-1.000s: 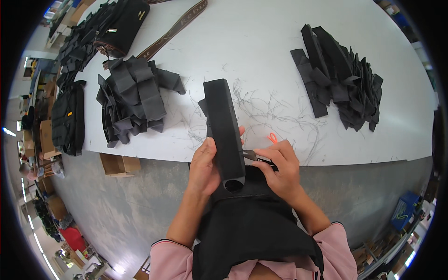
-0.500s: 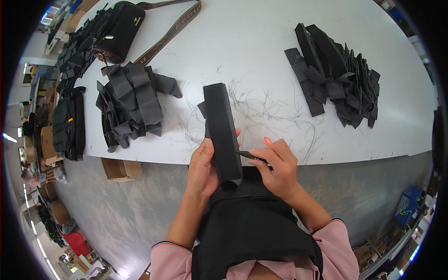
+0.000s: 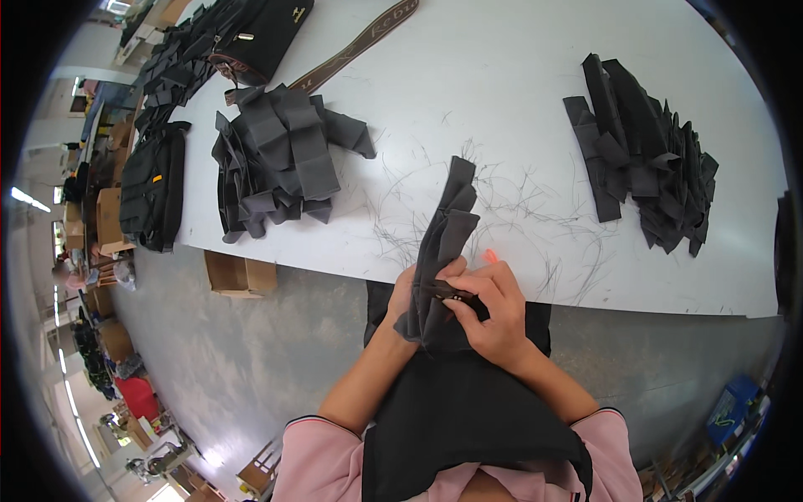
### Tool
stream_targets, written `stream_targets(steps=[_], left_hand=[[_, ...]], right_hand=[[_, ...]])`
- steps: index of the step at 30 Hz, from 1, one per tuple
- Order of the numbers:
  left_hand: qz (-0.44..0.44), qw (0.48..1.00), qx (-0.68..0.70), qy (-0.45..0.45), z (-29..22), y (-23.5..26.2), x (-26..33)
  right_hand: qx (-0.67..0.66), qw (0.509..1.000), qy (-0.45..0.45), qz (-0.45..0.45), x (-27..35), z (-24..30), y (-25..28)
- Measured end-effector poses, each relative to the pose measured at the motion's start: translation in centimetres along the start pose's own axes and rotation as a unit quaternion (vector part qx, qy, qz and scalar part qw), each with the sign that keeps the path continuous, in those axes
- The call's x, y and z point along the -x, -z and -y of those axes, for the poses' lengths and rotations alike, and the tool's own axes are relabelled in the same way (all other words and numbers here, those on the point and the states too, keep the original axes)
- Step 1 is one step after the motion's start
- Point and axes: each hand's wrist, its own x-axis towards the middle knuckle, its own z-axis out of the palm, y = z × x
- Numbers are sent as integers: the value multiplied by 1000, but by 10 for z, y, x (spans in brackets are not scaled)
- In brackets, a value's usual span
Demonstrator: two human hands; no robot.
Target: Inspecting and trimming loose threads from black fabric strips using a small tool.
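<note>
A dark grey folded fabric strip [image 3: 447, 226] stands tilted over the table's near edge, its layered edges turned up. My left hand [image 3: 403, 294] is closed round its lower part, with fingertips showing on the right side of the cloth. My right hand [image 3: 499, 318] pinches small dark thread snips [image 3: 452, 293] against the fabric's right side. The snips' tips are hidden against the cloth. A bright orange loop [image 3: 491, 255] shows just above the right hand's knuckles; whether it belongs to the snips I cannot tell.
Loose thread ends [image 3: 519, 197] litter the white table [image 3: 468, 75]. Heaps of similar strips lie left [image 3: 284, 159] and right [image 3: 652, 167]. A black bag [image 3: 268, 38] with a patterned strap and a black backpack [image 3: 155, 188] sit far left. Below the edge is a cardboard box [image 3: 240, 274].
The fabric strip has turned from its flat face to its layered edge and leans rightward. Both hands have come closer together. The view has shifted, so the table's contents sit farther right.
</note>
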Motion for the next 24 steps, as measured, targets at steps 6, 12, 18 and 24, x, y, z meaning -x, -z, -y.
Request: stream_targets(steps=[6,12,18,24], left_hand=[[-9,1000,-1,-5,3,-2,-1],[-1,1000,16,0,4,-6,-2],[7,1000,8,-10,5,-2,-3],[0,1000,19,-10,6,-6,-3]], right_hand=[[49,996,53,51,-4,3,3],[6,999,31,21,-3,3,-1],[19,998,58,8,-2,3,-4],[21,998,57,-11,1,1,-8]])
